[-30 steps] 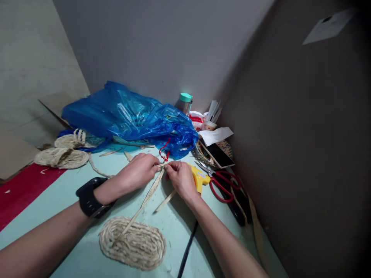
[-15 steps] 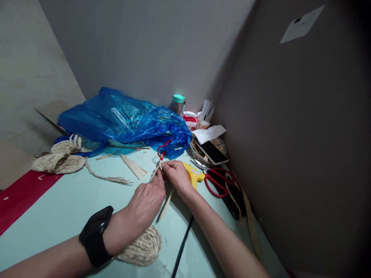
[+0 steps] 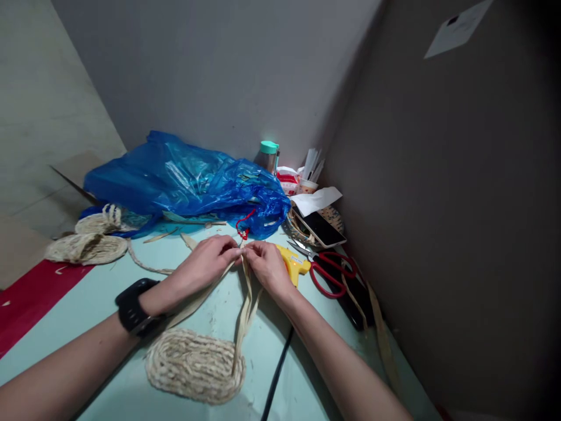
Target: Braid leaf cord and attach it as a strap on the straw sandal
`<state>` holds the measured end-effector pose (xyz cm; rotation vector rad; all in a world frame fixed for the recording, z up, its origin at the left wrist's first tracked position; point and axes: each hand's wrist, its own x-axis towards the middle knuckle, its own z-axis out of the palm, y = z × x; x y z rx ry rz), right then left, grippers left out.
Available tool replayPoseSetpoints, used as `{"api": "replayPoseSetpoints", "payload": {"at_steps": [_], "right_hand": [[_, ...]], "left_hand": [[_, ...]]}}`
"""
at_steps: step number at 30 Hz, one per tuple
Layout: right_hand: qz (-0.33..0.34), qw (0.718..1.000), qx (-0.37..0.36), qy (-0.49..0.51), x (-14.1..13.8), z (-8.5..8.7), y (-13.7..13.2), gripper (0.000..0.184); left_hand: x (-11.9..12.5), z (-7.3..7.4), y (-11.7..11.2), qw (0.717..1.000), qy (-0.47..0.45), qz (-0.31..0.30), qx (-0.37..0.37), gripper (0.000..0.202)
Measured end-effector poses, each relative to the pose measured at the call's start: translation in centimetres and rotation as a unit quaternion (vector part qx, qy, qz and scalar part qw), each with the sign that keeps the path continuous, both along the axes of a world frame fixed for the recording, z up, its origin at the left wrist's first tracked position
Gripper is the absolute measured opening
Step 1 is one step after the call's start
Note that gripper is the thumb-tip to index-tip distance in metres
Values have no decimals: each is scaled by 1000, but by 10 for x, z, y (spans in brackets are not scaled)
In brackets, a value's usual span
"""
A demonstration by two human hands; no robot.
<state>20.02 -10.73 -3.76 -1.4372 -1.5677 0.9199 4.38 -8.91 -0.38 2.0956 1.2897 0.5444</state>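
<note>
My left hand (image 3: 205, 264) and my right hand (image 3: 266, 264) meet fingertip to fingertip over the pale green table (image 3: 96, 310), both pinched on pale straw strips (image 3: 245, 304). The strips hang down from my fingers to an oval woven straw mat (image 3: 195, 365) lying near the table's front edge. One strip runs under my left wrist, which wears a black watch (image 3: 134, 307). A short red cord (image 3: 243, 225) hangs just beyond my fingertips.
A blue plastic bag (image 3: 184, 181) lies behind my hands. Woven straw pieces (image 3: 85, 245) sit at the left. To the right are a yellow glue gun (image 3: 293, 266), red scissors (image 3: 331, 272), a phone (image 3: 322, 229), a teal-lidded bottle (image 3: 267, 155) and cups. A black cable (image 3: 276, 377) runs forward.
My left hand went from over the mat back up to meet my right hand. The strips now hang in a loop down to the mat, which shows fully again.
</note>
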Motion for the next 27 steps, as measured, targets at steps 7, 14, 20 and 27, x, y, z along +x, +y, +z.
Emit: {"api": "replayPoseSetpoints", "payload": {"at_steps": [7,14,20,27], "right_hand": [[27,998,16,-53,1,4,0,22],[69,988,11,-135,3,7,-4,24],[30,965,9,-261,3,10,-16,21],[29,931,41,-362,6,19,-18,20]], "left_hand": [[18,-35,20,962,-167,-1,-214,31],[6,-50,29,950,-186,33,-248,29],[10,-56,29,963,-181,47,-192,25],[11,-49,26,967,-201,59,-145,37]]}}
